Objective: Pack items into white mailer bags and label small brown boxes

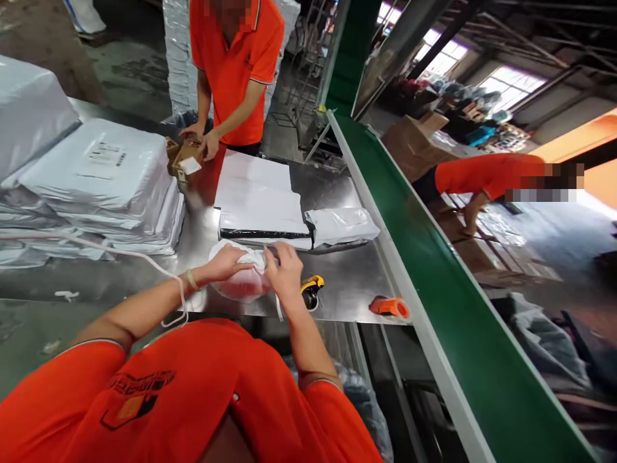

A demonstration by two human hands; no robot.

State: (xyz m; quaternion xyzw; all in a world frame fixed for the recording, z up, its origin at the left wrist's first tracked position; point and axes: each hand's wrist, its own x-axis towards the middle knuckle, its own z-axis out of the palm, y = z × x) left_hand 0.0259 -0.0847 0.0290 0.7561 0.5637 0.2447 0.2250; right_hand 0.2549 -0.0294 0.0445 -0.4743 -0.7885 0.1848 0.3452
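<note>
The white bag point(241, 288), something red inside, lies at the near edge of the steel desk point(347, 283). The left hand point(225, 262) and the right hand point(285, 271) each have the grip closed on its top, one from each side.

Three people in orange shirts, one steel table point(347, 283), one green belt point(434, 270).

The wearer's two hands, left hand point(226, 262) and right hand point(284, 270), both grip one small bag point(241, 286). A second person point(236, 64) has two hands on one cardboard box point(186, 157), and a third person point(482, 177) is beyond the belt. The table carries two tape dispensers, one yellow dispenser point(312, 289) and one orange dispenser point(389, 307). It also carries one stack of flat mailers point(260, 199), one filled white parcel point(343, 225) and one pile of big parcels point(144, 212). The pile has at least four, its full count hidden, and one label point(106, 154) shows.
</note>
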